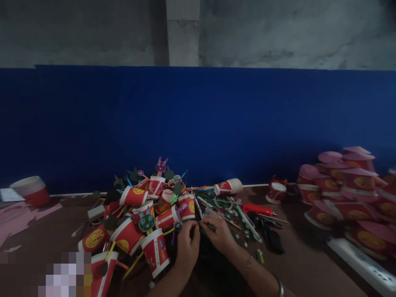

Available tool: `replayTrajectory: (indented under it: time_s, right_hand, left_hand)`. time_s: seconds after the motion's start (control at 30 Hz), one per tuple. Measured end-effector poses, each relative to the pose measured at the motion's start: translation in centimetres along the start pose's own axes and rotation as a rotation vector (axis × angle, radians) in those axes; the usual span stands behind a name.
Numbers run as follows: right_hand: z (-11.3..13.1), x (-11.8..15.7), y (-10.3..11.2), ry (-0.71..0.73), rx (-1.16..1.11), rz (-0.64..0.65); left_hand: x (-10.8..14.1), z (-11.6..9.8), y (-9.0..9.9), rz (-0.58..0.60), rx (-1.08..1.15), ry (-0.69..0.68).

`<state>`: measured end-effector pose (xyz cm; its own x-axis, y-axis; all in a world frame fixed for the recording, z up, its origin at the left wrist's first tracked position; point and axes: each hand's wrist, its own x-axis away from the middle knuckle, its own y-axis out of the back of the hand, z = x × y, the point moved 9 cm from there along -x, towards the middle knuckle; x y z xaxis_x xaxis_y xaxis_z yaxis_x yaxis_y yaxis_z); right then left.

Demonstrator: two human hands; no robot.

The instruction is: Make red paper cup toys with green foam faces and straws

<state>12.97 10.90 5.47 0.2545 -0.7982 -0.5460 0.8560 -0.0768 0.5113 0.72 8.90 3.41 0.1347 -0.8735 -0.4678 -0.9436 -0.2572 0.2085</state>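
Observation:
My left hand [189,239] is closed in a pinch at the middle of the table, its fingertips close to those of my right hand [218,232]. Whatever my left fingers pinch is too small to make out. My right fingers are also pressed together, near a small dark green piece [212,227] that I cannot name. Left of my hands lies a heap of red paper cups with straws and paper animal cutouts. Nearest is a tilted red cup [155,252] topped by a green rabbit face [146,222]. Another red cup [187,207] lies just behind my left hand.
A hot glue gun [260,209], red in colour, and rolls of tape [276,192] lie to the right. Cups with pink paper tops [360,181] crowd the far right, behind a white power strip [363,264]. Stacked cups [31,191] stand far left. A blue panel [198,123] rises behind.

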Motion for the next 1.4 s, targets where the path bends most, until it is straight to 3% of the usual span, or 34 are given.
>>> replayTrajectory:
  time_s: [0.37,0.57,0.77,0.93,1.13,1.23,1.4]
  right_hand:
    - [-0.5,-0.1,-0.2,-0.079,-0.073,0.031]
    - [-3.2,-0.1,0.5,-0.275,-0.152,-0.095]
    - [-3.6,-0.3,1.4,-0.294,-0.137,-0.123]
    - [-2.4,-0.5,1.1,-0.259,-0.179,-0.090]
    - [-3.4,-0.2,-0.7,-0.379,-0.418,0.044]
    - [-3.2,-0.1,-0.5,-0.336,-0.366,0.029]
    - [-0.3,-0.1,0.8,-0.042,-0.070,-0.052]
  left_hand:
    - [0.2,-0.4,-0.4,0.043,-0.043,-0.058]
    - [0.2,-0.7,-0.3,0.036,-0.043,-0.061]
    - [0.2,-0.3,0.4,-0.026,-0.047,-0.026]
    - [0.2,-0.3,0.2,-0.021,-0.035,-0.042]
    - [0.1,-0.4,-0.2,0.022,0.001,-0.016]
    - [0.0,0.5,-0.3,0.031,0.010,0.058]
    - [0.1,1.3,-0.5,0.029,0.034,0.122]
